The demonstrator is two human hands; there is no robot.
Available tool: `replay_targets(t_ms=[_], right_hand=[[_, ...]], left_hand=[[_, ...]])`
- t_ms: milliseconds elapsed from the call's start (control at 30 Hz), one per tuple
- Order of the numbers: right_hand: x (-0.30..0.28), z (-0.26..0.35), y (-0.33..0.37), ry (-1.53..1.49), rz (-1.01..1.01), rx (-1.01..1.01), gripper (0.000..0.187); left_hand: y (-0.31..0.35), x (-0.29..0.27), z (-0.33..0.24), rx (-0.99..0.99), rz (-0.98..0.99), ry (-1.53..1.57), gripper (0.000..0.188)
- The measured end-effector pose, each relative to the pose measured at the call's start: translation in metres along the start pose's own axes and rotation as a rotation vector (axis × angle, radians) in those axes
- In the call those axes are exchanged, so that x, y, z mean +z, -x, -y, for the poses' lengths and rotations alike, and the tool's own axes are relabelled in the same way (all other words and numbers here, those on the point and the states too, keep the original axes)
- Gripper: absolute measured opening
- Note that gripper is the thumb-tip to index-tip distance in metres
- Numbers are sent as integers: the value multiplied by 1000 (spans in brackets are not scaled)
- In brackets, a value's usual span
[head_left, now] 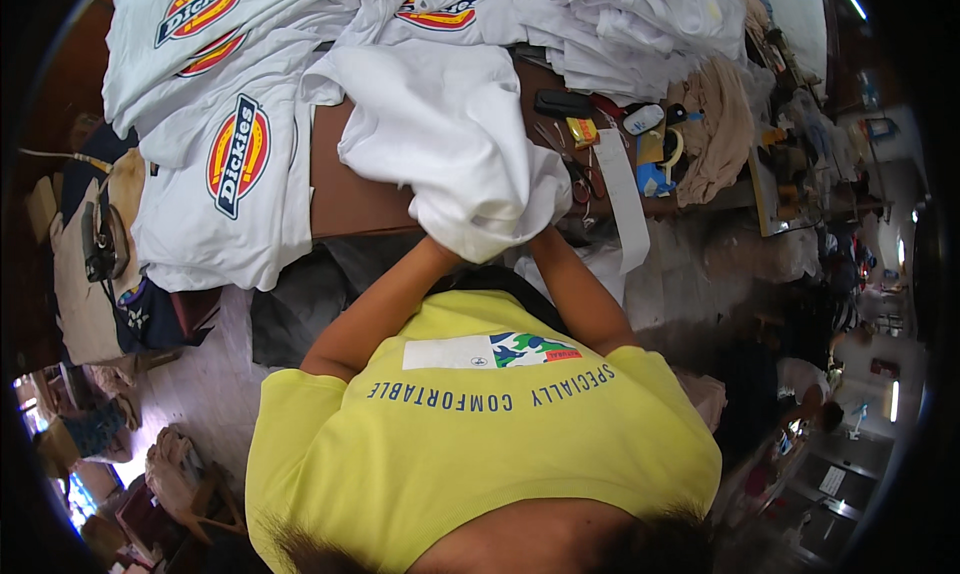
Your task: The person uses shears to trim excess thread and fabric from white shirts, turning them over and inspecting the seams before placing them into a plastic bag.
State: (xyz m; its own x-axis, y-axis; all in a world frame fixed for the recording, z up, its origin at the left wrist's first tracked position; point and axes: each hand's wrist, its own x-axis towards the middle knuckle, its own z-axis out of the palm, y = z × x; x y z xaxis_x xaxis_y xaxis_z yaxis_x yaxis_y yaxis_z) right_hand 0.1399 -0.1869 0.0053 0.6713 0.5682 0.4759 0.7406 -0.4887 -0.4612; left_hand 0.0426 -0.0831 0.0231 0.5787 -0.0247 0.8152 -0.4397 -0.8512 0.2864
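A plain white garment [435, 124], probably a T-shirt, lies bunched over the near edge of the brown table and hangs over both my hands. At the wrist, my left hand [441, 253] passes up into the cloth. My right hand [545, 240] goes into the same garment, close beside the left. The fabric hides the fingers of both, so their grip does not show. Folds gather where the two wrists meet the cloth. White T-shirts [180, 199] with a round red and yellow print lie stacked at the left of the table.
More white garments [630, 34] are piled at the far right. Near them lie scissors [585, 179], a black case [563, 103], a yellow packet [582, 131], a long white paper strip [622, 199] and a tape roll [673, 149]. Beige cloth [718, 124] is heaped beside these.
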Motion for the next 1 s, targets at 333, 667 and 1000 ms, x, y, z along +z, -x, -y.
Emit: replay_targets(t_ms=[333,667,1000], right_hand=[[16,10,49,-222,203,15,53],[-12,-63,-46,-185,-8,141,54],[-6,-80,57,-179,535,326,56]], left_hand=[[70,-62,19,-912,336,505,32],[50,-130,66,-1157,-75,822,32],[97,-142,53,-1259,301,875,32]])
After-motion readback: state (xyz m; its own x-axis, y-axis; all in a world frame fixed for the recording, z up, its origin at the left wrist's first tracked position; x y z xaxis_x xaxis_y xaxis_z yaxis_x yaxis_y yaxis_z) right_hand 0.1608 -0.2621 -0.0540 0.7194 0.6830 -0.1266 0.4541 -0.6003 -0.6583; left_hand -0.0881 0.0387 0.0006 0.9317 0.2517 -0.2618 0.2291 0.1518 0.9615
